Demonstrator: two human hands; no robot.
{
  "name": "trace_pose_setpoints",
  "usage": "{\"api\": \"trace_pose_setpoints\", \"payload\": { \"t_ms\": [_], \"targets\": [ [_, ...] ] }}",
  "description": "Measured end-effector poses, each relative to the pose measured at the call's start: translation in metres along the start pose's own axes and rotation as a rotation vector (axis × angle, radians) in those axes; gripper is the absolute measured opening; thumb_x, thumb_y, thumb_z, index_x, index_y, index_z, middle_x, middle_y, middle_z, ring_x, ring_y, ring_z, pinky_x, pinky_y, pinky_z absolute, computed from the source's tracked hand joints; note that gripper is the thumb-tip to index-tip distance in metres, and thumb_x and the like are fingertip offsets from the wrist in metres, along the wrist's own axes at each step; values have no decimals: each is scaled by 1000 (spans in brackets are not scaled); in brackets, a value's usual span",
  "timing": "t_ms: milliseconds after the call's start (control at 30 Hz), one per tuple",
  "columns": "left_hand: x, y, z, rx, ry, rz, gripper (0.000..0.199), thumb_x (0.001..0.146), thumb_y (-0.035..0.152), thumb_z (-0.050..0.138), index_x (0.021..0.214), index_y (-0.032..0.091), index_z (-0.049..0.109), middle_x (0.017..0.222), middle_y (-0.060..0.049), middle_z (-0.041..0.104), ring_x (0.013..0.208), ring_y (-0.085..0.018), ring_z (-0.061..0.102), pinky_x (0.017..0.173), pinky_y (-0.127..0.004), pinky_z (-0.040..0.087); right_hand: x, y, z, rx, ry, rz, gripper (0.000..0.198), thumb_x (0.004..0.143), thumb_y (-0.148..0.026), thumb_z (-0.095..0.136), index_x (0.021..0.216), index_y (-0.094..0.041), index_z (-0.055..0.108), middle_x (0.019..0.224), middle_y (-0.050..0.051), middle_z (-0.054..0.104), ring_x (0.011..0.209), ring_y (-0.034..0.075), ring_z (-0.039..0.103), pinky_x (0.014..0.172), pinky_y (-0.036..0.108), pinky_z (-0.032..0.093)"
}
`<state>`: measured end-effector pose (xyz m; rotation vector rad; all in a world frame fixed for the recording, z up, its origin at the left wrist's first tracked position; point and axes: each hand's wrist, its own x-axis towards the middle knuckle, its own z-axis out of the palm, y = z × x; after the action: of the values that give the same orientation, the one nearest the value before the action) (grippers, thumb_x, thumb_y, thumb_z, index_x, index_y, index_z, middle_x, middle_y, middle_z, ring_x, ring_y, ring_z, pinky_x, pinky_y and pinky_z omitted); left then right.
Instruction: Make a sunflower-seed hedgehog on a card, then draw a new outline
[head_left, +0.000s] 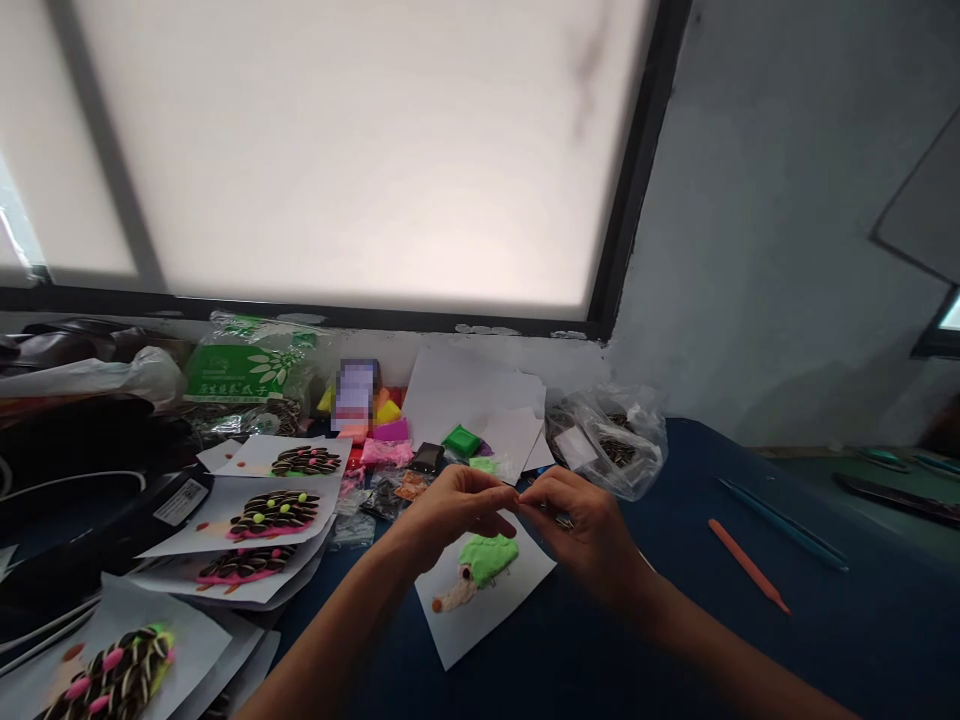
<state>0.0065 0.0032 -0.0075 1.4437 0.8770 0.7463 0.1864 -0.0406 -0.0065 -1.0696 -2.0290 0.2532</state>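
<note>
Below the left grip (459, 502) lies green clay (489, 559)

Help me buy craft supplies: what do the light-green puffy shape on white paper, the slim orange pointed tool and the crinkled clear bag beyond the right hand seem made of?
Light-green puffy shape: probably modelling clay, matte and lumpy. Slim orange pointed tool: likely plastic, evenly coloured, though painted wood is possible. Crinkled clear bag: thin, glossy plastic film, see-through with bright creases.
</note>
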Motion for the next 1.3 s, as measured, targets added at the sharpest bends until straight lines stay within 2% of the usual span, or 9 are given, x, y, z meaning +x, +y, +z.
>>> {"api": "trace_pose_setpoints", "payload": {
  "t_ms": [67,133,200,233,333,500,733,900,1300],
  "targets": [
    [3,-4,-5,203,103,24,30,79,37,63,96,13,71,83,-7,72,75,-20,69,68,-29,50,-2,1,2,-31,-36,9,17,91,-25,54,79,-21,65,78,4,60,65,15,55,57,26,41],
    [6,-12,-14,520,231,77,26,79,27,57,97,14,71,88,-8,72,73,-20,67,65,-28,49,-6,3,7,-66,-84,21,15,90,-22,54,78,-20,64,79,4,60,66,15,55,57,25,41],
    [9,-23,-23,613,253,70,22,71,17,59,89,14,73,92,-9,72,86,-24,65,72,-30,47,-12,7,15,-104,-130,30,14,88,-18,55,77,-19,64,78,3,60,66,14,55,58,25,41],
    [10,-28,-26,638,241,57,22,68,13,59,85,14,73,88,-9,72,84,-24,65,71,-30,47,-15,9,18,-124,-151,36,14,87,-17,55,77,-19,63,78,3,60,66,14,55,58,25,41],
    [11,-39,-32,655,168,27,26,62,7,56,79,14,73,79,-6,71,77,-22,65,65,-27,46,-24,14,26,-172,-206,72,13,86,-14,55,77,-19,63,78,3,60,65,14,55,57,24,41],
    [12,-41,-32,655,105,7,33,57,4,53,81,14,74,79,-5,71,74,-20,64,60,-24,45,-34,17,26,-191,-237,119,14,84,-12,54,75,-19,62,78,3,61,68,15,57,59,25,42],
    [15,-42,-33,678,91,21,35,56,3,52,79,17,74,78,-4,72,76,-20,64,62,-24,44,-36,13,28,-220,-235,63,15,83,-9,53,74,-19,59,79,3,61,72,16,58,59,25,41],
    [15,-43,-33,696,94,28,36,56,3,52,80,17,75,80,-5,73,77,-21,64,63,-25,44,-34,10,30,-288,-266,83,15,85,-9,54,74,-18,59,80,4,62,72,16,58,60,25,41],
    [15,-42,-32,720,97,27,35,57,3,52,81,17,75,79,-5,72,76,-20,63,63,-25,44,-19,-4,26,-521,-452,114,15,88,-13,52,77,-17,63,80,4,63,68,15,58,59,25,38]
  ]
}}
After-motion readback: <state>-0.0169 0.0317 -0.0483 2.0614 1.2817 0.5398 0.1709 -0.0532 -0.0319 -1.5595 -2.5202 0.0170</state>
